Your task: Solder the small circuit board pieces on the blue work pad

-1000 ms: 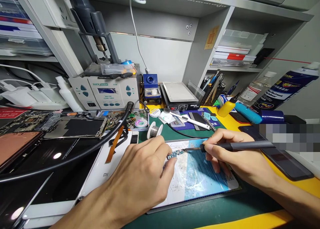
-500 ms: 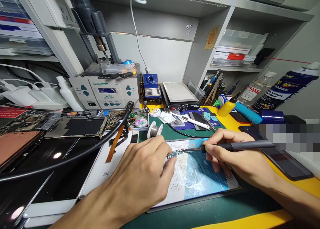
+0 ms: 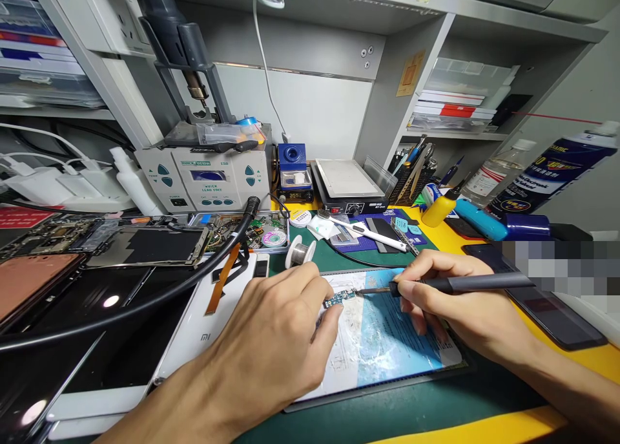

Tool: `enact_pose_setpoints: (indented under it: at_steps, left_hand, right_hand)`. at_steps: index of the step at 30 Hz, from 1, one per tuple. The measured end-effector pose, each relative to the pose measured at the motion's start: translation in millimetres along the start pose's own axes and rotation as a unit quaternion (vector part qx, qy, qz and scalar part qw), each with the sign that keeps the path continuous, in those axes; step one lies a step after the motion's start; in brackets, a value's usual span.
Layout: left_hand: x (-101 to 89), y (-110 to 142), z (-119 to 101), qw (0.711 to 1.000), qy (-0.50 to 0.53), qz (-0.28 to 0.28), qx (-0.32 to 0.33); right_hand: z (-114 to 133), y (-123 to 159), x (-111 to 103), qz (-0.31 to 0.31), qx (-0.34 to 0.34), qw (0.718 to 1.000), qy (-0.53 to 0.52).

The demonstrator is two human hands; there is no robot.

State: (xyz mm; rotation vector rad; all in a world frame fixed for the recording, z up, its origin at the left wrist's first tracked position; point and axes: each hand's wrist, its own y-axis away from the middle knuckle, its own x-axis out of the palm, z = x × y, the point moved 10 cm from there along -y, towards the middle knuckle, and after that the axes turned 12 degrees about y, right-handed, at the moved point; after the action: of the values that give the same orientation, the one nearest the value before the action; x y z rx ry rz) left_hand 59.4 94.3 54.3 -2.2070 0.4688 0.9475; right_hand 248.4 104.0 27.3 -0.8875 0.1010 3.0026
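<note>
Between the thumb and fingers of my left hand (image 3: 285, 331) is a small blue circuit board (image 3: 343, 297), part of it covered by the fingertips. My right hand (image 3: 448, 295) grips a black soldering iron (image 3: 465, 282) like a pen. The iron's metal tip meets the right end of the board, or is very close to it. Both hands are over a blue and white printed sheet (image 3: 382, 340) lying on the green mat (image 3: 387, 408). Just beyond my left hand stands a spool of solder wire (image 3: 300, 255).
A hot-air station (image 3: 208, 176) stands at back left, its black hose (image 3: 194, 279) curving across the left side. A hot plate (image 3: 351, 182), a toothbrush (image 3: 368, 229), a yellow bottle (image 3: 438, 209) and a spray can (image 3: 552, 169) sit behind. A dark phone (image 3: 557, 315) lies at right.
</note>
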Motion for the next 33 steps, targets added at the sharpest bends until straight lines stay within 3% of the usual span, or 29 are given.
enact_pose_setpoints:
  at_steps: [24,33]
  left_hand:
    - [-1.4,-1.4,-1.1,1.000,-0.002,-0.002,0.001]
    - [-0.6,-0.6,3.1,1.000,0.016,0.005,-0.011]
  right_hand:
    - [7.0,4.8,-2.7,-0.045,-0.006,0.999,-0.024]
    - [6.6,1.1,-3.6,-0.033,-0.071,0.997,-0.007]
